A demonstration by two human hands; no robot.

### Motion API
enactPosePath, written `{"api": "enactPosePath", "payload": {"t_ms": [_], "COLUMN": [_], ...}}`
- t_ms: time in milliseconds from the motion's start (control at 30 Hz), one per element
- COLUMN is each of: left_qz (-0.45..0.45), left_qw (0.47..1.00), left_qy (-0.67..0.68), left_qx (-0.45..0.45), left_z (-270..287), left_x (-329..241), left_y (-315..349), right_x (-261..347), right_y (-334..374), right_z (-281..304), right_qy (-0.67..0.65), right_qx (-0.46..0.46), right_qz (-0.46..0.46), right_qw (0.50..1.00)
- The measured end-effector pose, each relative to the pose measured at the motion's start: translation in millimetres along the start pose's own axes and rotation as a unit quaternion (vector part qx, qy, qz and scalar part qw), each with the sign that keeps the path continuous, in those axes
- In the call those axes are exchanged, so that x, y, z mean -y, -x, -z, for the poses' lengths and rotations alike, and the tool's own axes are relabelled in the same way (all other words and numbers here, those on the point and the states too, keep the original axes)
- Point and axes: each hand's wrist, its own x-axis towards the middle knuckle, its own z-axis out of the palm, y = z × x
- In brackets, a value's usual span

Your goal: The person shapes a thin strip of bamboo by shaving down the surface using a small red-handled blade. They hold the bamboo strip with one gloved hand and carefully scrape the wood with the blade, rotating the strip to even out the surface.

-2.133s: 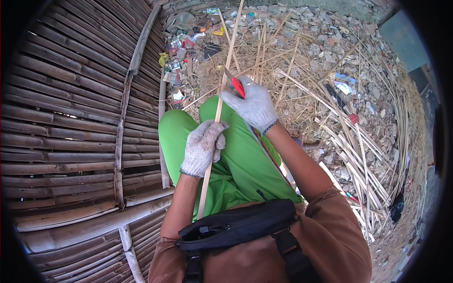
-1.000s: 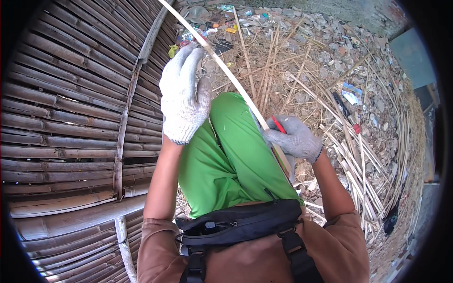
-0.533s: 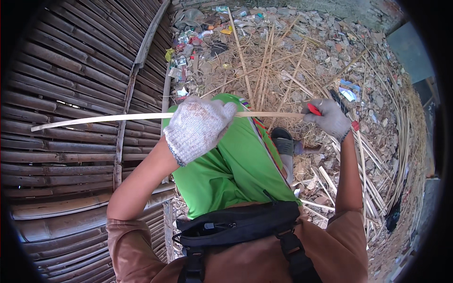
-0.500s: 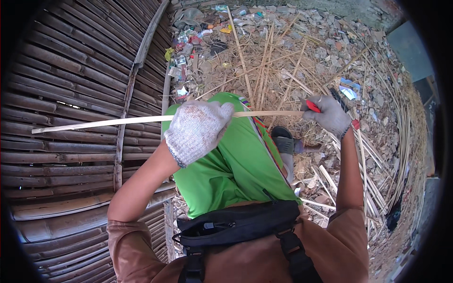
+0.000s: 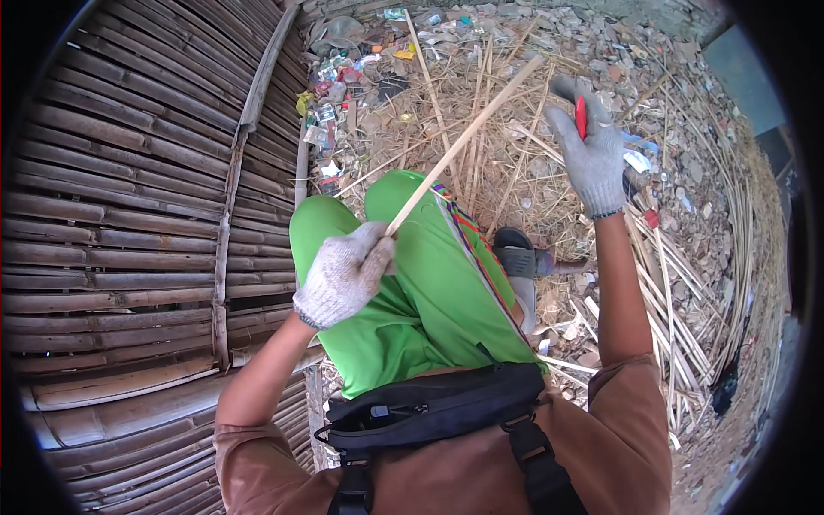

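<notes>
At the far left a slatted bamboo platform [image 5: 129,223] of dark, weathered strips curves along the frame, with a paler pole running down its edge; just right of it the gloved left hand [image 5: 343,273] is closed in a fist around the lower end of a pale bamboo strip [image 5: 463,139], resting above the thigh of the bright green trousers [image 5: 412,292]; the strip rises from that fist slanting up and to the right, out over a ground strewn with dry bamboo offcuts [image 5: 687,292], straw and bits of litter [image 5: 343,69]; below, a black waist bag [image 5: 438,403] is strapped across the brown shirt; a dark sandal [image 5: 515,251] shows just beyond the knee; further right the gloved right hand [image 5: 592,150] is raised clear of the strip, its fingers wrapped around a red-handled knife [image 5: 581,116] whose blade I cannot make out.
</notes>
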Motion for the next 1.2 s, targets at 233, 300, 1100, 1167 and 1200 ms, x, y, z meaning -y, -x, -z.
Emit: {"api": "enactPosePath", "payload": {"t_ms": [233, 300, 1100, 1167, 1200], "left_qz": [0.272, 0.276, 0.228, 0.229, 0.229], "left_qw": [0.902, 0.89, 0.724, 0.715, 0.699], "left_qy": [0.33, 0.359, 0.646, 0.655, 0.671], "left_qx": [0.049, 0.052, 0.085, 0.085, 0.09], "left_z": [-8, -19, -61, -61, -62], "left_x": [15, 24, 59, 60, 62], "left_y": [48, 60, 24, 25, 26], "right_x": [17, 30, 39, 33, 33], "right_y": [70, 87, 88, 89, 89], "right_z": [-44, -64, -106, -108, -109], "right_qy": [0.029, 0.051, 0.197, 0.202, 0.205], "right_qx": [0.23, 0.353, 0.445, 0.455, 0.466], "right_qz": [-0.144, -0.124, 0.062, 0.07, 0.078], "right_qw": [0.962, 0.926, 0.871, 0.864, 0.857]}}
